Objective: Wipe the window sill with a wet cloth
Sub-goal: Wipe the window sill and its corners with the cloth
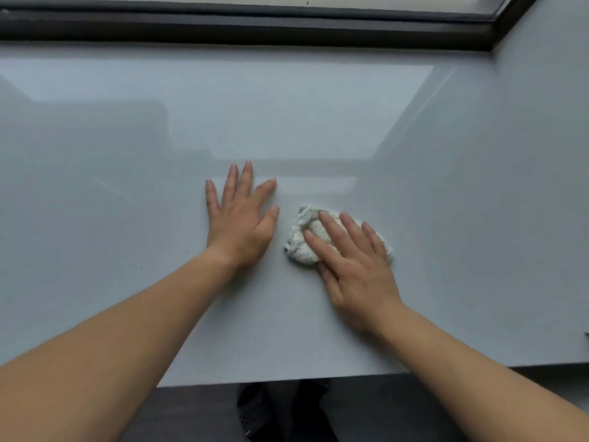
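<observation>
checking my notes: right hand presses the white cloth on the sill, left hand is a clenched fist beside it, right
No fist: the head view shows the left hand lying flat on the window sill, fingers spread. The right hand does press the white cloth beside it.

Window sill free at left and back. Window frame bounds far edge, side wall closes right. Left hand flat beside cloth, in the leftward path.

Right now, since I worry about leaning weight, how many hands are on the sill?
2. The left hand lies flat on the bare window sill; the right hand presses the white cloth just beside it. No others show.
</observation>
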